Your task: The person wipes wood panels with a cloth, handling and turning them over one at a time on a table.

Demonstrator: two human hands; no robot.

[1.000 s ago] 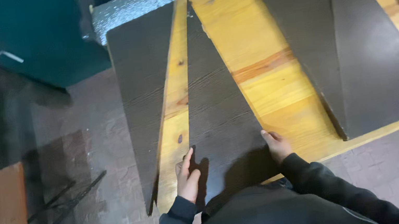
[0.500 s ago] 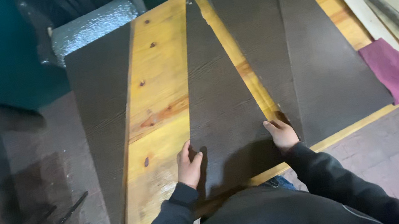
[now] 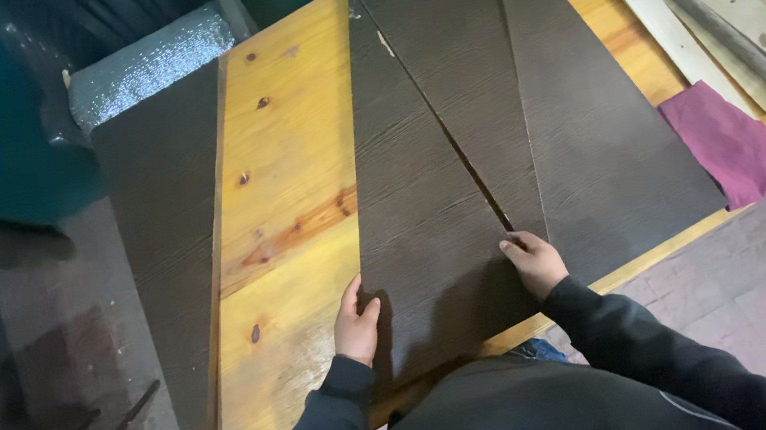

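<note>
Dark triangular panel (image 3: 426, 229) | left hand (image 3: 357, 322), right hand (image 3: 534, 261) grip its edges | on pine table (image 3: 289, 158)

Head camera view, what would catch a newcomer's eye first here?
First, the dark brown wedge-shaped panel in the middle of the yellow pine tabletop, gripped at its wide near end by the left hand and the right hand. Its right edge nearly meets a larger dark panel, with a thin gap between them. A third dark panel lies along the table's left edge, and a purple cloth sits at the right.
</note>
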